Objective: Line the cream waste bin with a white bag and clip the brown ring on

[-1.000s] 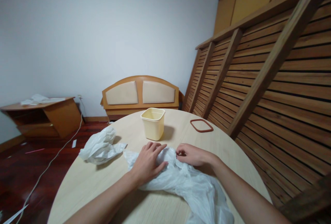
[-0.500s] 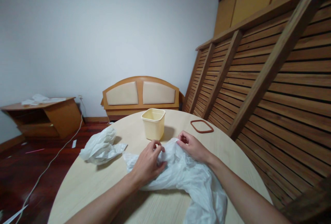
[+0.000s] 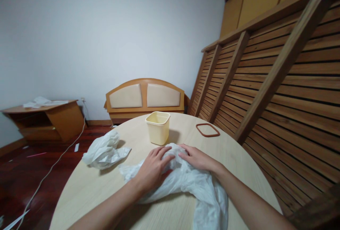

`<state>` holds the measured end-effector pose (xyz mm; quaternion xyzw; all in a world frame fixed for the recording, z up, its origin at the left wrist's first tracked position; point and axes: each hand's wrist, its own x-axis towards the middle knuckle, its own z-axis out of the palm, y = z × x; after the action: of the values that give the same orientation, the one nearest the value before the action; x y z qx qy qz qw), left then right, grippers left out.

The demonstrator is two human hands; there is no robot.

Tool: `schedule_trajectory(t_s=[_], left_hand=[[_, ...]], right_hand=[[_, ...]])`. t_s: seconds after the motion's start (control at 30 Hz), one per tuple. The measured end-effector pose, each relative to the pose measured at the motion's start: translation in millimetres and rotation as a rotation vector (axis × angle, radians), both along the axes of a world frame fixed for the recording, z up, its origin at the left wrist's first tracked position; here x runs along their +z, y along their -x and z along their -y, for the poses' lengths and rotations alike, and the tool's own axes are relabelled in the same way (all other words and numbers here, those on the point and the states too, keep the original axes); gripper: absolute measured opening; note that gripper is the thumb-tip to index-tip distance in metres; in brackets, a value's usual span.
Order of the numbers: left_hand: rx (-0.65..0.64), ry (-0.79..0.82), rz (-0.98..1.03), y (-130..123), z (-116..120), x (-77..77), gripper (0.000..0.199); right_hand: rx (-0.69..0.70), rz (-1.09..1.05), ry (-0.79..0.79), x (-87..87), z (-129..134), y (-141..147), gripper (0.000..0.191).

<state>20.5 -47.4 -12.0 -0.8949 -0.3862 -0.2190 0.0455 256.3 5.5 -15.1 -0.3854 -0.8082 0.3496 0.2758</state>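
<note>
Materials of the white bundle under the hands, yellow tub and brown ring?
White bundle: likely thin plastic film; slightly translucent, soft sheen, fine crinkles.
Yellow tub: probably molded plastic, smooth and satin; uniform color, thin rim, rounded corners.
Brown ring: maybe silicone or rubber, matte-looking; plain, even band like a gasket, though rigid plastic is possible.

The crumpled white sheeting (image 3: 183, 178) looked like thin, wrinkled plastic film with a faint sheen, the tub (image 3: 158, 133) smooth plastic, the tabletop (image 3: 235, 153) matt pale wood grain, the slatted panel (image 3: 292, 106) bare wood, and the floor (image 3: 29, 178) glossy dark wood.
</note>
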Motion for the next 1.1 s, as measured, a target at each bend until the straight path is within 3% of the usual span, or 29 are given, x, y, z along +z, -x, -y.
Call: schedule_trajectory(t_s=[0.1,0.23,0.33,0.4,0.47,0.53,0.6,0.77,0.93,1.0,1.1], left_hand=[[-0.004,0.026,-0.041,-1.2,-2.0,-6.7,0.036],[0.198,0.027,0.002,-1.1,-6.2,-10.0,0.024],[0.271,0.046,0.043,5.7,-8.8,-2.9,0.022],[0.216,0.079,0.055,14.4,-9.1,6.4,0.029],[0.073,0.133,0.033,24.4,-8.4,16.9,0.047],[-0.091,0.235,-0.045,32.9,-7.4,25.3,0.068],[-0.158,0.301,-0.116,37.4,-6.6,29.2,0.075],[0.004,0.236,-0.184,36.4,-5.4,23.8,0.064],[0.252,0.132,-0.158,34.7,0.1,20.0,0.060],[0.273,0.122,-0.150,33.2,3.5,21.9,0.061],[0.174,0.151,-0.152,29.6,8.7,25.4,0.073]], right_hand=[[0.093,-0.019,-0.005,2.9,3.7,4.2,0.039],[0.102,0.083,-0.036,8.4,10.8,8.4,0.043],[0.107,0.218,-0.074,10.5,17.5,10.1,0.072],[0.124,0.311,-0.103,10.7,21.6,10.3,0.098],[0.128,0.357,-0.155,11.3,24.3,9.2,0.107],[0.128,0.356,-0.195,13.1,25.2,6.1,0.100],[0.131,0.347,-0.211,16.6,24.3,1.2,0.088],[0.027,0.404,-0.346,31.6,16.8,-11.5,0.041],[-0.128,0.501,-0.507,47.3,11.4,-25.3,0.038],[-0.145,0.554,-0.507,47.9,12.1,-32.2,0.035],[-0.165,0.652,-0.405,40.5,14.1,-39.7,0.025]])
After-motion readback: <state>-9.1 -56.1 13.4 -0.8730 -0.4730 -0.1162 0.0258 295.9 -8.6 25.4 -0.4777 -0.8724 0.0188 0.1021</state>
